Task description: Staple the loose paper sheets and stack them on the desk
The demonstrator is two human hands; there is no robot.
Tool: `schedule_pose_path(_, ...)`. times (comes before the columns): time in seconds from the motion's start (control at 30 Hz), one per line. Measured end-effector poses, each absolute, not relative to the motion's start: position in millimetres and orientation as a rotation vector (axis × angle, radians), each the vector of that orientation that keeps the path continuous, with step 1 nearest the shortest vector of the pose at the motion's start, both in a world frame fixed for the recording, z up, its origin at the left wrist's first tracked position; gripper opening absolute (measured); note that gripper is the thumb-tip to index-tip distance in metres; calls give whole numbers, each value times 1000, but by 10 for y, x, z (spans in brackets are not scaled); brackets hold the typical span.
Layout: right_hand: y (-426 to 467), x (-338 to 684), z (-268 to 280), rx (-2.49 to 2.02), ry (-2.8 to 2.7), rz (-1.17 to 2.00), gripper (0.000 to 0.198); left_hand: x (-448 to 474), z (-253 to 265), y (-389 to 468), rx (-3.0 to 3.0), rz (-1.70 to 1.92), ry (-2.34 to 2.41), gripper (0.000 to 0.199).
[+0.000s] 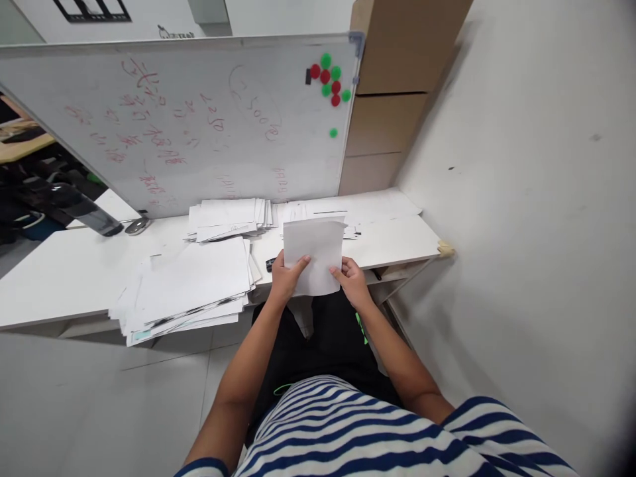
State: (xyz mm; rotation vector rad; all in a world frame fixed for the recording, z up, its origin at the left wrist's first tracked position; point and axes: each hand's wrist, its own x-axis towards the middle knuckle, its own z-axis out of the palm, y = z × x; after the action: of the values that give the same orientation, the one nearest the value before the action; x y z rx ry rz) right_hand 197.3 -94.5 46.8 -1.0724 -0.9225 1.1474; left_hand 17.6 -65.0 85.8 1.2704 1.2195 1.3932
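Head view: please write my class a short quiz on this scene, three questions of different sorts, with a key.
1. What do the left hand and the right hand hold between them?
2. True or false: the board bears red and green discs.
3. Choose one. On the desk, the nearer stack
A) stands upright
B) juts past the near edge
C) lies wholly within the edges

Key: 1, paper; 2, true; 3, B.

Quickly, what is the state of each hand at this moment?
Left hand: closed, holding the white paper at its left side.
Right hand: closed, holding the same paper at its right side.
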Motion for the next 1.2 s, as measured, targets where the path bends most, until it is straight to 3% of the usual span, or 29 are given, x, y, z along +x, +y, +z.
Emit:
schedule_pose_path(0.13,-849,2053,598,-1117,-926,906,38,336,989,-500,1383,1351,1150,52)
schedule_pose_path(0.27,-764,2126,456,-1266,-967,641,38,400,808,-324,1434,1104,1003,43)
schedule_pose_path(0.5,-928,2023,166,-1387,-1053,625,32,456,310,-460,1428,1144,1159,35)
schedule_pose_path(0.8,-1141,1905,-185,-1403,-675,880,80,522,393,-554,1383,1372,1214,46)
schedule_pose_path(1.0,-1330,1748,-63,-1038,-562,1242,56,834,317,-893,1007,1260,1122,48)
schedule_pose_path(1.2,-1485,2192,-240,-1444,-628,804,49,679,301,-965,999,1240,1165,57)
